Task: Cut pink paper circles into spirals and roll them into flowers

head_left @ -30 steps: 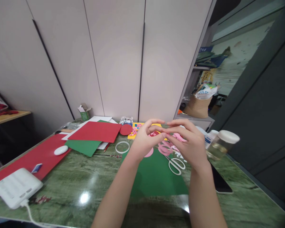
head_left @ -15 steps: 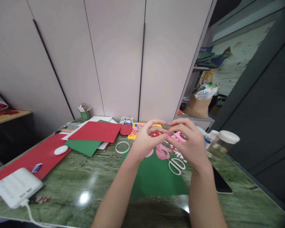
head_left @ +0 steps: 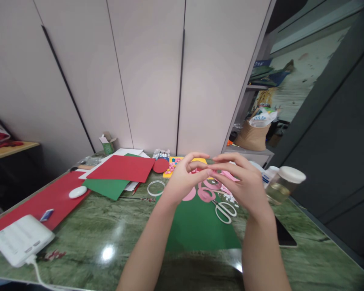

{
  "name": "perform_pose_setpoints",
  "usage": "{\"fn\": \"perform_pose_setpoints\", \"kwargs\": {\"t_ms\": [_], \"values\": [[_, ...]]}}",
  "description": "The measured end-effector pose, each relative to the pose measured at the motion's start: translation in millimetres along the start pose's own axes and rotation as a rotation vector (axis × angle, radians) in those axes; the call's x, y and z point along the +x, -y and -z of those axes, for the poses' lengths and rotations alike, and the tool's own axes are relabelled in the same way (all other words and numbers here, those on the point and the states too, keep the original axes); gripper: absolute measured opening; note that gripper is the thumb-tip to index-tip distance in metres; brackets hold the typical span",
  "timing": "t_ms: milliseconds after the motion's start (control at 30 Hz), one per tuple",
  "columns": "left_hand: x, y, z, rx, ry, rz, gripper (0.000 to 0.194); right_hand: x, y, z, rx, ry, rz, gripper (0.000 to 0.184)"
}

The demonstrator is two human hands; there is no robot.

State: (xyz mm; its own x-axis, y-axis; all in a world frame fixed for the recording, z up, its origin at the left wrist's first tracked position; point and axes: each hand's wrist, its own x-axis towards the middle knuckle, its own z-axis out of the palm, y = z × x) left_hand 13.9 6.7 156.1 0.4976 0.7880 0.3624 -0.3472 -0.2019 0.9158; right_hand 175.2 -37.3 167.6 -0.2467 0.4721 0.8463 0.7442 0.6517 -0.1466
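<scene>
Centre: left hand (head_left: 186, 182), right hand (head_left: 245, 180), fingers curled, tips close together, cannot tell whether gripping | below: pink loops (head_left: 203, 198) | lower left: white device (head_left: 22, 238), print too blurred to read

Sheet (head_left: 200, 231): lay ctr on tbl (head_left: 118, 222).
Scissors (head_left: 225, 212): lay at sheet's R edge.
Ring (head_left: 156, 195): sat btwn paper stack (head_left: 121, 167) & sheet.
Jar (head_left: 282, 186): stood R of scissors, behind flat device (head_left: 284, 235).
Corded box (head_left: 24, 239): lay front L.
Cupboard (head_left: 151, 81): stood behind tbl.
</scene>
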Motion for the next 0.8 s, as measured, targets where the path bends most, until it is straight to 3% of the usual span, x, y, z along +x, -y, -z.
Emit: {"fn": "perform_pose_setpoints", "kwargs": {"t_ms": [167,333,600,800], "values": [[1.1,2.4,-3.0,-0.032,0.03,-0.002,0.034,-0.3,0.3,0.0,-0.027,-0.035,-0.011,0.01],[1.2,1.6,-5.8,-0.055,0.051,0.013,0.032,1.1,2.9,0.2,-0.013,-0.018,-0.04,0.017],[0.4,1.4,-5.1,-0.021,-0.001,0.003,0.035,0.7,3.5,2.8,-0.007,-0.012,-0.031,0.011],[0.2,1.4,-1.3,-0.042,-0.001,-0.013,0.036,-1.7,1.9,8.4,0.032,0.041,-0.026,0.017]]}}
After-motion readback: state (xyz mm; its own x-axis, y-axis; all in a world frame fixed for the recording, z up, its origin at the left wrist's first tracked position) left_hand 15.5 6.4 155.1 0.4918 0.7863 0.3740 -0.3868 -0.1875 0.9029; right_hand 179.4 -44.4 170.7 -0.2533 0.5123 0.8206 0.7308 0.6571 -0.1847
